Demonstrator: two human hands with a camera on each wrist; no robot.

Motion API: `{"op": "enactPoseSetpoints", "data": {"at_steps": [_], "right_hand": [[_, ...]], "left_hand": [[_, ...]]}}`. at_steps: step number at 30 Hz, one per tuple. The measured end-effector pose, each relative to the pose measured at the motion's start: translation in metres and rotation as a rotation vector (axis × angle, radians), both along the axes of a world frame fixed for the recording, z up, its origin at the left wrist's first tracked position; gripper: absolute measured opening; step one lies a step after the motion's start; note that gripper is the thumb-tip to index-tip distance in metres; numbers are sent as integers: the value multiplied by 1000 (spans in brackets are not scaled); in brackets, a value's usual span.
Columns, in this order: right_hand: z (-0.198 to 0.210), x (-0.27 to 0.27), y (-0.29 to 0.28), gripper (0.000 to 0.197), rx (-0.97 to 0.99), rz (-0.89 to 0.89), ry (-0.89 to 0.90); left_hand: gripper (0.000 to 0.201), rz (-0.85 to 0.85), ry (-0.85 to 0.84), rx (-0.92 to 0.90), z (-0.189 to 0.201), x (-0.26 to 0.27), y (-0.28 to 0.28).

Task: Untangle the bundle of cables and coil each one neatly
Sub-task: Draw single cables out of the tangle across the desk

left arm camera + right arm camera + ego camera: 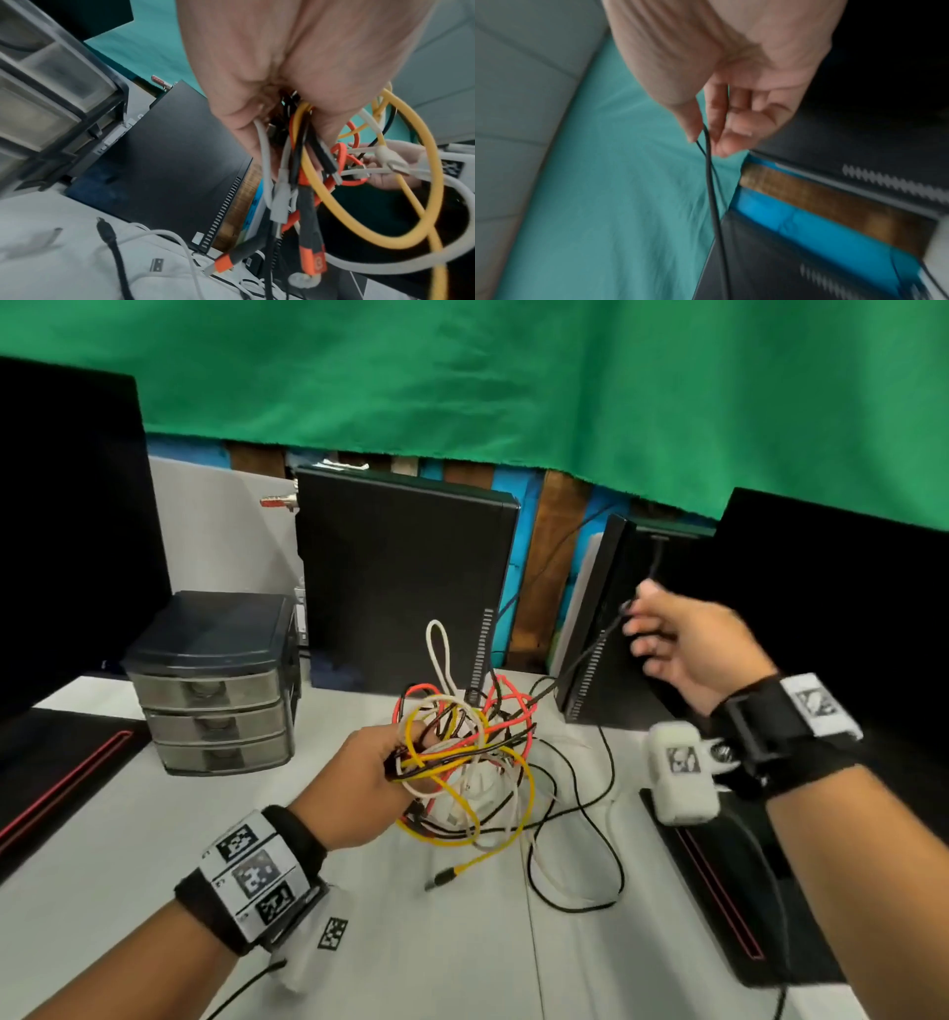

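Cables of yellow, red, white and black plastic, knotted into one loose bundle (464, 757), hang above the white table (128, 880), held up by the left hand (359, 783), whose fingers are curled tight around several strands. The right hand (693, 649) is raised to the right and pinches a thin black cable (590, 654) between thumb and fingertips (721, 140); this cable runs down into the bundle. If the right hand pulls hard, I think the loops may tighten into a knot, because the left hand grips many strands together. A plug may also catch in a loop, and the yellow connector end (452, 873) hanging low could drag on the table. I count one bundle and two hands; by colour there are at least four cables, but the exact number I cannot tell. Behind stand two black computer cases (405, 567) and one grey plastic unit of three drawers (215, 685).
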State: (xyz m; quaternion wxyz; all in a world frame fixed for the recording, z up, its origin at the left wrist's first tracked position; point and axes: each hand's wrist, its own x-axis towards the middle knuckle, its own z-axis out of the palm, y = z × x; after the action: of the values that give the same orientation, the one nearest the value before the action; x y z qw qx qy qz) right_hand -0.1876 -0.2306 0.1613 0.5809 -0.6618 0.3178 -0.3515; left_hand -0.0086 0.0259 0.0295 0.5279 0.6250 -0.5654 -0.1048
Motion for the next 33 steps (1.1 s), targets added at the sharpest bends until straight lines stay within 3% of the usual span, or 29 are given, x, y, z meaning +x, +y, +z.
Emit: {"op": "enactPoseSetpoints", "data": {"at_steps": [5,8,10,14,17,20,21,22,25,28,30,31,33], "right_hand": [[-47,14,58,18,1,252,120],[-61,20,76,10,-72,228,129],[-62,21,78,5,-190,181,147],[-58,15,74,33,-472,342,385],[-55,10,72,24,-713,356,468],[-47,3,70,10,-973,338,502],[-44,-1,70,9,-1028,336,508],[-42,-3,68,9,-1060,320,501],[-37,-6,45,11,-1080,113,428],[-28,-8,0,15,-955,-342,445],[-21,-16,-23,17,-769,-557,545],[-19,-18,-28,16,-719,-577,624],[-22,-13,-22,16,-733,-444,772]], "left_hand": [[42,-14,39,-14,3,-10,-2],[49,-14,54,-32,6,-13,0],[50,-31,76,-46,8,-13,1],[37,-12,124,-39,10,-2,3],[13,-39,146,-33,17,3,7],[28,-77,172,33,20,12,15],[21,-85,199,65,21,16,18],[15,-91,230,88,22,19,20],[27,-135,417,139,26,18,23],[34,-195,513,162,33,8,22],[52,-246,525,153,33,7,24],[54,-248,513,146,31,9,23],[39,-209,457,129,30,10,22]]}}
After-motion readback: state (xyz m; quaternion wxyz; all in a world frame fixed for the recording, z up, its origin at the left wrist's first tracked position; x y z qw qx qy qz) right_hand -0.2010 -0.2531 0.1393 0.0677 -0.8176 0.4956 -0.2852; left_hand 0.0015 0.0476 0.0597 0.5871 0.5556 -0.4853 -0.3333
